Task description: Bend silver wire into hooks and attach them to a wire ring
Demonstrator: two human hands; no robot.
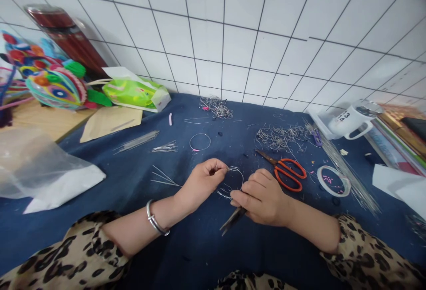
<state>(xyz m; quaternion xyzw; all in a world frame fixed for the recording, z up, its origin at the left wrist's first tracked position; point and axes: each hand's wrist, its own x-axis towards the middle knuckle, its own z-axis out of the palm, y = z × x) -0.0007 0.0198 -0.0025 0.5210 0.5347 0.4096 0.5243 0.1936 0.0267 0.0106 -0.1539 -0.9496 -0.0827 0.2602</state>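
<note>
Fingertips of my left hand (202, 182) pinch a thin silvery wire loop (242, 177) near its upper left. My right hand (264, 197) is closed, its thumb and fingers at the loop's lower right side. From beneath that fist a dark metal tool (232, 221) points down and left; its handles are hidden, so I cannot tell whether it is pliers or scissors. Small clear or silvery bits sit along the loop's lower edge. Just beyond my hands, a separate wire ring (200, 142) with a pink piece lies on the dark blue cloth (186, 254).
Orange-handled scissors (290, 174) lie right of my hands, by a white tape roll (333, 181) with pink bits inside. Wire tangles (281, 138), straight wires (353, 172) and a white mug (351, 120) stand farther right. At left are wire bundles (138, 141) and a plastic bag (49, 161).
</note>
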